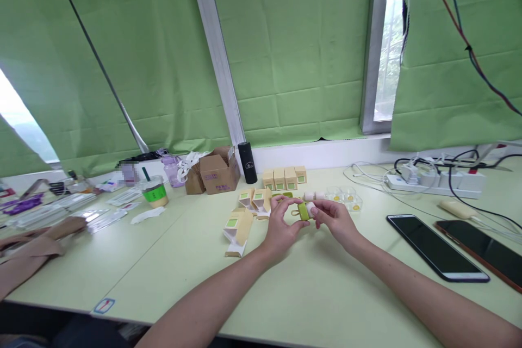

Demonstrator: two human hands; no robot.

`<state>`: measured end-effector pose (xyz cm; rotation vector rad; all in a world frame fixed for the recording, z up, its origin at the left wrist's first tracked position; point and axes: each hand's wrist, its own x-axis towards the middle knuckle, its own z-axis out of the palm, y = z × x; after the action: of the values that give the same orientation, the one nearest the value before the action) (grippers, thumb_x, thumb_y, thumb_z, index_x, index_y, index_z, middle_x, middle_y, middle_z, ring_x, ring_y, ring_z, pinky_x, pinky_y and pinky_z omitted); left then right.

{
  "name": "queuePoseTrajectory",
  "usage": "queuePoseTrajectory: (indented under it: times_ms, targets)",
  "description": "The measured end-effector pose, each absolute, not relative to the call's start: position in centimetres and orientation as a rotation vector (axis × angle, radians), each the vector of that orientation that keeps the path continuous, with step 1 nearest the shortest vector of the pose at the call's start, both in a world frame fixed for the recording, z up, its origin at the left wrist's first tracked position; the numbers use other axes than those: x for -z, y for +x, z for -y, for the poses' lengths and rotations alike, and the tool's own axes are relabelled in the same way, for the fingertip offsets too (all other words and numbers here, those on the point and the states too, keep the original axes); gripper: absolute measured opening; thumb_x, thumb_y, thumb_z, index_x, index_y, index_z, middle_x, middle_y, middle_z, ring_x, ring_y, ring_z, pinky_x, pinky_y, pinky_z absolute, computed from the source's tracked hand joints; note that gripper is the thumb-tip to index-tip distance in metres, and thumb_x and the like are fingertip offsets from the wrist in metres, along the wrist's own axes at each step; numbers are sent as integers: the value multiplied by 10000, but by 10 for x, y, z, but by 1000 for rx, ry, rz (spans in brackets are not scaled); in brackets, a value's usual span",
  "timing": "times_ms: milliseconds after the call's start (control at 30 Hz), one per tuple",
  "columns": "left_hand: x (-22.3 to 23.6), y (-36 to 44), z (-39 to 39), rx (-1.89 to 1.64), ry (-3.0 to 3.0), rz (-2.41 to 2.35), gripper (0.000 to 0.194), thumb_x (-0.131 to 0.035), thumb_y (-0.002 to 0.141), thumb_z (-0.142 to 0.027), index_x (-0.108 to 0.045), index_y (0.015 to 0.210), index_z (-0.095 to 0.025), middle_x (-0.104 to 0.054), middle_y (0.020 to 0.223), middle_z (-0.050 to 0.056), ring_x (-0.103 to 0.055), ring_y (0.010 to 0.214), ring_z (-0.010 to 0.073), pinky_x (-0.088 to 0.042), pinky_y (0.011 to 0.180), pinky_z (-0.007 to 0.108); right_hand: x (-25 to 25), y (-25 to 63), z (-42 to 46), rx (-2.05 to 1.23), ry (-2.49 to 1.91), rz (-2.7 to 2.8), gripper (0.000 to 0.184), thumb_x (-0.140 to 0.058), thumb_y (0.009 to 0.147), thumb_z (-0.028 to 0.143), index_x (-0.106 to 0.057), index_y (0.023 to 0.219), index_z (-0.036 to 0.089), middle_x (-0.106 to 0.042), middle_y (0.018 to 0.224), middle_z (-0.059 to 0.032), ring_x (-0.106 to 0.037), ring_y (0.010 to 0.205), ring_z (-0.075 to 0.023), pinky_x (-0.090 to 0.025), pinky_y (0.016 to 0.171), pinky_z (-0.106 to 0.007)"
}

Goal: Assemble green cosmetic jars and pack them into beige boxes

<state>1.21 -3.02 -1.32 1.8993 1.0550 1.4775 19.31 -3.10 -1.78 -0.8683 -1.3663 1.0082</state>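
Note:
Between my hands, just above the table, is a small green cap (304, 211) with a loop on its left side and a pale pink, cylinder-like part (311, 209) on its right. My left hand (282, 225) curves its thumb and index finger around the green cap. The fingertips of my right hand (334, 222) pinch the pale part. Behind my hands lie more pale pink pieces (310, 196) and several clear cups with yellow centres (349, 196). Left of my left hand lie open-ended small cardboard boxes (240, 225). Another green piece (285, 194) is partly hidden behind my left fingers.
Closed small boxes (284, 179) stand in a row at the back, right of a black tumbler (247, 163) and a brown carton (220, 172). A drink cup (155, 193) stands at left. Two phones (436, 246) and a power strip (436, 184) with cables are at right.

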Motion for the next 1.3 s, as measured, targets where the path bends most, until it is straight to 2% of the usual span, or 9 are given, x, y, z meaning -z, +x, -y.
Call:
queuePoseTrajectory:
  times_ms: [167, 367, 567, 633, 800, 1000, 1300]
  targets:
    - [15, 12, 29, -1469, 1871, -1067, 469, -891, 647, -128, -751, 1072, -268, -517, 1219, 59, -536, 1208, 265, -403, 1118, 467, 18, 193, 32, -987, -886, 1374, 561, -773, 740, 693, -772, 873, 148, -670, 699, -50, -579, 609, -168, -515, 548, -311]
    - [19, 10, 26, -1452, 1900, -1045, 469, -891, 663, -139, -739, 1087, -269, -516, 1221, 55, -543, 1201, 257, -407, 1112, 460, 18, 191, 33, -968, -884, 1387, 570, -758, 751, 696, -769, 905, 146, -682, 727, -55, -578, 617, -171, -516, 552, -314]
    - [20, 10, 25, -1474, 1960, -1041, 479, -888, 672, -127, -736, 1098, -283, -531, 1214, 61, -503, 1242, 268, -408, 1119, 467, 19, 190, 35, -900, -905, 1400, 625, -729, 798, 659, -741, 1179, 164, -656, 731, -26, -576, 615, -166, -531, 558, -309]
    - [20, 9, 25, -1485, 1973, -1044, 481, -895, 669, -134, -739, 1098, -286, -549, 1209, 63, -495, 1247, 275, -417, 1111, 468, 19, 191, 35, -880, -916, 1419, 610, -717, 819, 641, -735, 1216, 178, -659, 737, -23, -570, 608, -160, -530, 557, -304]
    - [18, 9, 26, -1508, 2002, -1027, 466, -885, 676, -127, -745, 1091, -285, -610, 1181, 64, -497, 1231, 284, -429, 1099, 486, 20, 193, 35, -863, -927, 1454, 530, -696, 848, 622, -771, 1147, 190, -696, 778, -45, -561, 598, -155, -511, 545, -299]
    - [18, 9, 25, -1506, 2011, -1025, 464, -883, 676, -132, -747, 1094, -283, -631, 1170, 62, -504, 1218, 284, -441, 1082, 485, 21, 192, 33, -865, -921, 1444, 538, -686, 855, 637, -777, 1125, 181, -674, 731, -34, -569, 580, -158, -507, 540, -301]
    - [20, 10, 25, -1500, 1943, -1079, 460, -902, 657, -139, -759, 1072, -275, -551, 1185, 61, -521, 1225, 273, -433, 1100, 467, 25, 191, 32, -897, -922, 1422, 575, -682, 851, 670, -760, 1130, 174, -650, 697, -17, -600, 589, -172, -530, 575, -321]
